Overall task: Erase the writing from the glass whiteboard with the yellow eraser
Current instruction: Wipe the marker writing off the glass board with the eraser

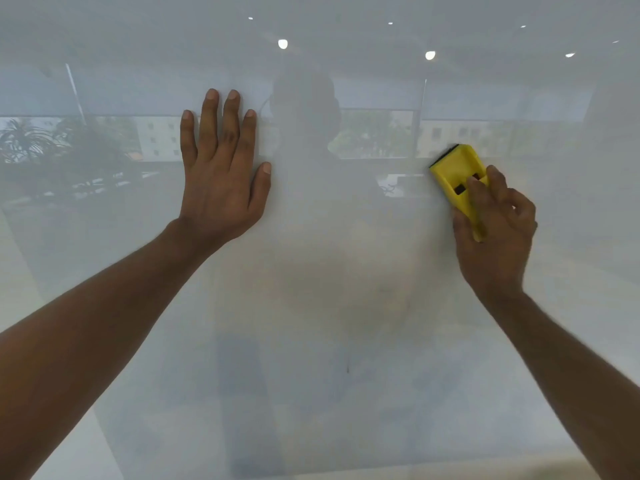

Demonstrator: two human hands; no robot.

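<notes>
The glass whiteboard (329, 306) fills the whole view, pale and glossy. My right hand (495, 237) grips the yellow eraser (453, 171) at the right of centre and presses its dark pad against the glass. My left hand (221, 168) lies flat on the board left of centre, fingers spread and pointing up, holding nothing. I see no clear writing; only a tiny dark mark (347, 369) low in the middle and faint smudges around it.
The glass mirrors a room: ceiling lights (283, 44), windows with trees and buildings, and a dim outline of a person between my hands. The board's lower edge (450, 469) shows at the bottom right.
</notes>
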